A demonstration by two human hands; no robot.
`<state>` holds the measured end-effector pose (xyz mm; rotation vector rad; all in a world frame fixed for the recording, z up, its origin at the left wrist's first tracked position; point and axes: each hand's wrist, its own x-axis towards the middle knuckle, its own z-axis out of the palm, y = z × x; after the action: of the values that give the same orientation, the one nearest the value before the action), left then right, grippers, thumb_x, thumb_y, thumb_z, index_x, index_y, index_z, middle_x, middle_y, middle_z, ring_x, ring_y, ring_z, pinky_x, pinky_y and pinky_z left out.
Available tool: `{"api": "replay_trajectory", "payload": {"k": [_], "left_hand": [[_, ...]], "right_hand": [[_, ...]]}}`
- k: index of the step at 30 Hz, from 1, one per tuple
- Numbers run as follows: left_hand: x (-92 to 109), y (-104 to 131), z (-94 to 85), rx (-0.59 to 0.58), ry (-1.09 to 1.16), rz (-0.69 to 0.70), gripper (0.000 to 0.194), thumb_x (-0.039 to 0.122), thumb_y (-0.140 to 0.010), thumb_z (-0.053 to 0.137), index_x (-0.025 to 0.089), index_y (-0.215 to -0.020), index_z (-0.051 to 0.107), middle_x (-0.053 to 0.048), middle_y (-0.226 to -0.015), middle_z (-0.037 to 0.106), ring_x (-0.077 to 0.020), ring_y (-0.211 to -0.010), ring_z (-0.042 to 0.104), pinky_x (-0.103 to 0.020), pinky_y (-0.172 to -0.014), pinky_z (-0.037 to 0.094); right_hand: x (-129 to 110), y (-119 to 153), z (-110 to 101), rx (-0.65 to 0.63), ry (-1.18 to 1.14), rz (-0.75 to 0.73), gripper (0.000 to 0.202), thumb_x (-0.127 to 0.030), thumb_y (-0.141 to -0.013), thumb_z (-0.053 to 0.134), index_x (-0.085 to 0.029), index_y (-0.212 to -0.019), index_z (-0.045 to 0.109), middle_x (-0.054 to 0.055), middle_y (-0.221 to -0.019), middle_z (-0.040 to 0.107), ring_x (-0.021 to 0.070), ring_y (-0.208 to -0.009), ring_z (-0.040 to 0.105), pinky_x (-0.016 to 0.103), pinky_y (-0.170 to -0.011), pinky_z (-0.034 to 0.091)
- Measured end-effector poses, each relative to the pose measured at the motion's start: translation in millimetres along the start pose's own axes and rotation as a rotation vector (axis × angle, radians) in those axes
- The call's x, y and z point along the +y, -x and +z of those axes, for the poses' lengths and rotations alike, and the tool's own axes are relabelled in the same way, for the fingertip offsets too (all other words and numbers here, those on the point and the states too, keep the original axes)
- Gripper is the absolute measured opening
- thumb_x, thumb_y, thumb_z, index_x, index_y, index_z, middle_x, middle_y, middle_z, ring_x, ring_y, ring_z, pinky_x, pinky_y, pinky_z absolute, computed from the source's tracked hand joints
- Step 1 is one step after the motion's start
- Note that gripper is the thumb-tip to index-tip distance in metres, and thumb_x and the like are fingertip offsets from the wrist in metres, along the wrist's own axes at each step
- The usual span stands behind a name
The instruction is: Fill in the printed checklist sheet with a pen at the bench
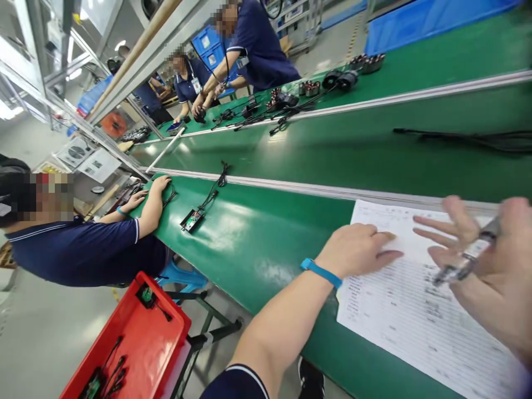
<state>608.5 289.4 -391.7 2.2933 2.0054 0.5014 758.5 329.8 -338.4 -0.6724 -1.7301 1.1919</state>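
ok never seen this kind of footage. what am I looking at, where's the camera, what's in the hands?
There is no machine here: one camera sits on a person's head, looking forward and down at their own two bare hands. The left hand, with a blue wristband, rests flat on a printed sheet of paper lying on a green workbench. The right hand is blurred and holds a pen above the sheet. Further along the bench lies a small circuit board with black wires, near a seated co-worker's hand. A red tray with similar small parts stands below the bench. Other people work at the far bench.
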Motion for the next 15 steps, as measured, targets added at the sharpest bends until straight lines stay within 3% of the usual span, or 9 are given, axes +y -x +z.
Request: {"api": "replay_trajectory", "payload": {"k": [3,5,8,11,15], "left_hand": [[-2,-2,0.1,-0.004,-0.006,0.005,0.041,0.043,-0.099,0.044,0.011,-0.114,0.066,-0.01,-0.09,0.064,-0.0231,-0.09,0.061,-0.036,-0.077,0.049],[5,-3,-5.8,-0.042,0.03,0.009,0.037,0.043,-0.099,0.045,0.014,-0.108,0.067,-0.008,-0.086,0.062,-0.0215,-0.088,0.06,-0.035,-0.076,0.048],[16,-3,-15.3,-0.077,0.093,-0.064,0.022,0.035,-0.095,0.056,0.016,-0.1,0.066,-0.007,-0.089,0.062,-0.0201,-0.089,0.059,-0.034,-0.079,0.048],[11,-5,-12.9,0.005,0.106,-0.108,0.021,0.031,-0.093,0.059,0.017,-0.108,0.064,-0.008,-0.098,0.061,-0.0226,-0.097,0.057,-0.037,-0.087,0.047],[3,-6,-6.5,0.039,0.08,-0.028,0.027,0.034,-0.096,0.054,0.017,-0.115,0.062,-0.008,-0.098,0.059,-0.0248,-0.096,0.056,-0.041,-0.086,0.047]], "right_hand": [[13,1,3,0.091,0.157,0.17,0.042,-0.069,-0.09,0.038,-0.053,-0.124,0.059,0.011,-0.132,0.062,0.0335,-0.122,0.056,0.067,-0.09,0.036],[18,-1,0,0.206,0.273,0.17,0.047,-0.068,-0.092,0.033,-0.042,-0.099,0.071,0.016,-0.11,0.069,0.033,-0.119,0.058,0.065,-0.097,0.034],[26,-6,-8,0.255,0.135,0.235,0.055,-0.069,-0.09,0.041,-0.025,-0.101,0.071,0.01,-0.066,0.064,0.0283,-0.077,0.065,0.057,-0.086,0.046],[47,-13,-15,0.289,0.134,0.294,0.057,-0.068,-0.088,0.044,-0.017,-0.09,0.07,0.006,-0.061,0.062,0.0219,-0.064,0.061,0.042,-0.069,0.05],[61,-16,-18,0.272,0.056,0.322,0.04,-0.057,-0.083,0.06,-0.017,-0.082,0.065,0.002,-0.066,0.062,0.0166,-0.064,0.059,0.031,-0.064,0.047]]}}
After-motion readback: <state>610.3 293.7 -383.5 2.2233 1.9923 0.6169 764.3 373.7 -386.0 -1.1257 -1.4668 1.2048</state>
